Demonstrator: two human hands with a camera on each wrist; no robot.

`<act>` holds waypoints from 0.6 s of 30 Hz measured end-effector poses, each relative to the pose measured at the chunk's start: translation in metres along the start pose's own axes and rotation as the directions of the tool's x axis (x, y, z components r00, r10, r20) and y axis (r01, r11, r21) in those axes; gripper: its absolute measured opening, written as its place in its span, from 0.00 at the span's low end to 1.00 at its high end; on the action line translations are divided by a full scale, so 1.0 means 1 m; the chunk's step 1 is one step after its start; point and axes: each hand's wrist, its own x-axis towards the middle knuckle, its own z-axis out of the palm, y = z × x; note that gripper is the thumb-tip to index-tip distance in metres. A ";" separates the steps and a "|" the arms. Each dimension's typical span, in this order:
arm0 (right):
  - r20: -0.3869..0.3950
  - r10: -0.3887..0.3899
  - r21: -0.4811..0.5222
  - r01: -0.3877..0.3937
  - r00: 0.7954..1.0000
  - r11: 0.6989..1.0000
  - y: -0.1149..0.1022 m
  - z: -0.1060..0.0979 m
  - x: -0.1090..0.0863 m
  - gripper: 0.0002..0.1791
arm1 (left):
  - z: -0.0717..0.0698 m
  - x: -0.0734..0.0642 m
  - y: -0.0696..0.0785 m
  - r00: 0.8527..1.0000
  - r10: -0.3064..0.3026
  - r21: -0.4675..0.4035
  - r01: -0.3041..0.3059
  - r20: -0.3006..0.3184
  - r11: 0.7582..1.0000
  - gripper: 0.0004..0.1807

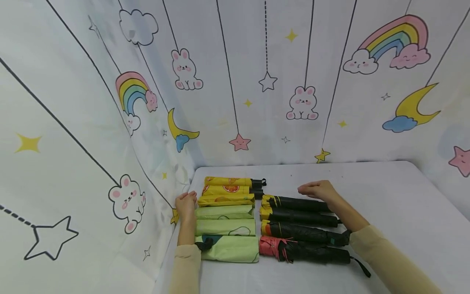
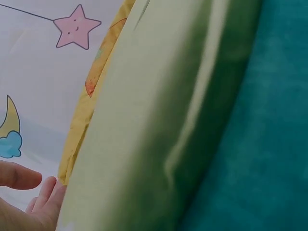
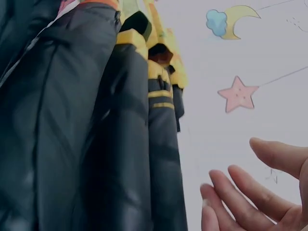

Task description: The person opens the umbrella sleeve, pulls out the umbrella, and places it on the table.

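Observation:
Folded umbrellas lie in two columns in the head view. The left column has yellow citrus-print umbrellas (image 1: pixel 227 200) at the back and pale green umbrellas (image 1: pixel 225 227) in front. The right column has black umbrellas (image 1: pixel 299 216) with yellow or red ends. My left hand (image 1: pixel 186 203) is beside the left ends of the yellow and green umbrellas, fingers loosely bent, holding nothing; whether it touches them I cannot tell. My right hand (image 1: pixel 318 191) is just behind the rearmost black umbrella (image 3: pixel 163 144), empty, thumb apart from the fingers in the right wrist view.
All the umbrellas lie on a white-covered table (image 1: pixel 389 192). A white curtain (image 1: pixel 257 118) printed with rabbits, stars and rainbows stands behind and along the left. A strap (image 1: pixel 361 267) trails from the front black umbrella, close to my right sleeve (image 1: pixel 389 257).

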 end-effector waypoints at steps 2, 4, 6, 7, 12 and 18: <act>0.018 -0.015 0.023 0.014 1.000 1.000 -0.004 0.007 0.004 0.28 | 0.000 0.000 0.001 1.000 0.008 0.009 -0.008 0.000 1.000 0.28; 0.032 -0.017 0.052 0.016 0.999 0.999 -0.007 0.013 0.009 0.27 | 0.000 0.000 0.002 1.000 0.012 0.015 -0.012 -0.002 1.000 0.28; 0.038 -0.006 0.080 0.003 0.999 0.997 -0.009 0.019 0.014 0.26 | 0.002 0.000 0.003 1.000 0.017 0.025 -0.017 -0.003 1.000 0.29; 0.047 -0.008 0.088 0.004 0.999 0.996 -0.011 0.022 0.016 0.25 | 0.003 0.000 0.003 1.000 0.016 0.025 -0.016 -0.005 1.000 0.29; 0.055 0.010 0.117 -0.016 0.998 0.993 -0.016 0.036 0.024 0.24 | 0.010 0.002 0.002 0.999 0.032 0.025 -0.032 -0.002 0.999 0.29; 0.054 0.005 0.104 -0.010 0.999 0.995 -0.017 0.051 0.032 0.24 | 0.015 0.003 -0.002 0.997 0.081 0.052 -0.082 0.007 0.995 0.26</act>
